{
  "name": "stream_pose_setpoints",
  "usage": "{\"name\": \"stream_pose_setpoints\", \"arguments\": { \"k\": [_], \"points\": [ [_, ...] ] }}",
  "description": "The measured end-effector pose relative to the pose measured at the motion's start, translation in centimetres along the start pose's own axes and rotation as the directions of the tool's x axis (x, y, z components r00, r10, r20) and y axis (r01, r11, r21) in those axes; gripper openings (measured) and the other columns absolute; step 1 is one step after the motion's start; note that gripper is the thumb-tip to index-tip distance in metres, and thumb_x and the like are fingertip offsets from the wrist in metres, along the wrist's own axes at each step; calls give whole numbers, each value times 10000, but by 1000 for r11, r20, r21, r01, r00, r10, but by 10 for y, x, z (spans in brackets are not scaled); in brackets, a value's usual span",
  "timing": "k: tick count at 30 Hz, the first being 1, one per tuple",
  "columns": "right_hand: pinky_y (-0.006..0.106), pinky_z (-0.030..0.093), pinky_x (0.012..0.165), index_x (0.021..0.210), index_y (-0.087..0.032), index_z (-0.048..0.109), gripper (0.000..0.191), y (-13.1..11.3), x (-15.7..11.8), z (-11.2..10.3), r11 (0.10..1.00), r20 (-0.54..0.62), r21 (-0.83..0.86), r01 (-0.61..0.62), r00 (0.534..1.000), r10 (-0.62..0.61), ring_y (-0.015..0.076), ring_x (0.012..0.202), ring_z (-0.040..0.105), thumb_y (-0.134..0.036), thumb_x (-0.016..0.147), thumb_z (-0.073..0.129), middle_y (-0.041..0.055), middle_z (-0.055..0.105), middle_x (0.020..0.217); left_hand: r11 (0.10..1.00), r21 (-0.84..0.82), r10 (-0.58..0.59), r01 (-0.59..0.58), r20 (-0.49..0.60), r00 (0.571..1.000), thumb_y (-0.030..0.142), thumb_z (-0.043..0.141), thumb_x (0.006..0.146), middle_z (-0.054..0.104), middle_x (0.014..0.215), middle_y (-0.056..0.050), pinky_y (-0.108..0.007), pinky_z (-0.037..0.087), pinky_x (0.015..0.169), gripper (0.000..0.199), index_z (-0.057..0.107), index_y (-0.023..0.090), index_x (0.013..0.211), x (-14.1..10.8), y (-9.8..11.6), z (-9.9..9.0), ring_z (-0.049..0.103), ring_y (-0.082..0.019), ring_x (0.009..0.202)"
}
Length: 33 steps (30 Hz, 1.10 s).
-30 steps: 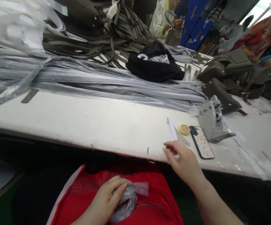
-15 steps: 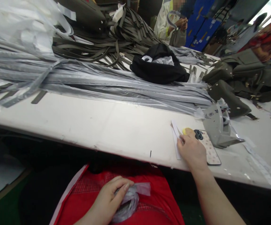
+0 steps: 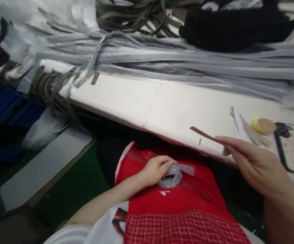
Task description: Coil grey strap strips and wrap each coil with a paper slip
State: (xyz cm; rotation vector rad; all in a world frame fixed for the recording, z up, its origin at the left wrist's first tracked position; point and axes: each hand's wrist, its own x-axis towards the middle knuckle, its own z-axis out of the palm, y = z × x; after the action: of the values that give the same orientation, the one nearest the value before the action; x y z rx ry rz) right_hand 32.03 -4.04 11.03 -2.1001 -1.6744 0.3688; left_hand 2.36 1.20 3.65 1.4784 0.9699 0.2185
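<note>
Right hand point(image 3: 255, 164) has lifted, pinching a slim brown strip point(image 3: 205, 134); left hand point(image 3: 156, 171) grips a greyish coil point(image 3: 178, 177).

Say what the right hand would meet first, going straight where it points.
Across the table, probably the short strip lying at left, though depth is unclear: the right hand may pass above.

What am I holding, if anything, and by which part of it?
Your right grip pinches a thin brown strip near its right end; your left grip holds a grey coil at its upper-left side.
</note>
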Motion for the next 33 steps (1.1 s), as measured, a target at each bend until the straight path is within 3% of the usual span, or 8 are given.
{"name": "stream_pose_setpoints", "arguments": {
  "k": [3, 5, 9, 12, 15, 20, 29, 33],
  "points": [
    [304, 511, 762, 1202, -309, 625, 322, -24, -16, 11, 969, 303, 212, 129, 934, -191, 202, 888, 669, -384, 973, 411, 38, 708, 1010, 987, -136, -79, 85, 49, 996, 453, 477, 916, 668, 770, -40, -214, 428, 554, 408, 708, 130, 1010, 1, -9, 3, 542, -124, 594],
    [312, 519, 787, 1134, -293, 656, 308, -37, -25, 23, 955, 403, 273, 118, 887, -225, 210, 921, 668, -385, 973, 412, 41, 709, 1039, 970, -210, -112, 122, 59, 992, 470, 470, 916, 609, 670, -11, -204, 391, 510, 428, 706, 118, 976, 2, -14, 6, 487, -105, 531],
    [309, 510, 646, 898, -254, 688, 256, -51, -37, 39, 964, 508, 256, 76, 838, -201, 194, 719, 655, -422, 928, 496, 29, 710, 829, 924, -341, -159, 172, 67, 985, 488, 460, 919, 579, 626, -4, -197, 391, 490, 449, 704, 113, 956, 2, -16, 8, 492, -102, 513],
    [303, 474, 594, 787, -255, 668, 236, -55, -39, 38, 966, 493, 199, 167, 834, -246, 178, 636, 637, -410, 901, 532, 8, 695, 739, 897, -395, -174, 200, 100, 980, 473, 468, 919, 605, 671, -14, -195, 426, 488, 437, 697, 109, 997, 2, -14, 7, 512, -92, 500],
    [307, 432, 580, 748, -254, 652, 206, -64, -40, 34, 924, 427, 79, 375, 825, -371, 180, 608, 638, -348, 888, 535, 0, 688, 691, 895, -386, -192, 222, 115, 975, 480, 462, 922, 608, 676, -10, -187, 429, 468, 445, 691, 111, 1019, 2, -14, 7, 506, -78, 468],
    [333, 364, 565, 656, -242, 574, 239, -86, -47, 30, 751, 412, -14, 660, 688, -597, 173, 523, 568, -252, 884, 501, -4, 617, 593, 931, -316, -162, 183, 90, 983, 539, 457, 910, 638, 708, -26, -191, 421, 456, 504, 694, 114, 1040, 3, -19, 9, 527, -88, 478],
    [352, 293, 547, 693, -254, 510, 186, -97, -51, 29, 669, 491, 52, 741, 564, -664, 180, 485, 523, -161, 854, 512, -42, 588, 596, 925, -332, -165, 183, 82, 983, 590, 458, 893, 653, 762, -40, -205, 447, 472, 535, 692, 135, 1049, 2, -23, 10, 543, -98, 504],
    [354, 293, 543, 684, -250, 519, 174, -100, -46, 29, 667, 480, 8, 745, 582, -656, 185, 490, 539, -154, 827, 548, -34, 604, 599, 928, -323, -169, 186, 82, 982, 586, 463, 893, 656, 747, -36, -209, 448, 476, 531, 696, 134, 1043, 2, -23, 10, 542, -99, 498]
  ]
}}
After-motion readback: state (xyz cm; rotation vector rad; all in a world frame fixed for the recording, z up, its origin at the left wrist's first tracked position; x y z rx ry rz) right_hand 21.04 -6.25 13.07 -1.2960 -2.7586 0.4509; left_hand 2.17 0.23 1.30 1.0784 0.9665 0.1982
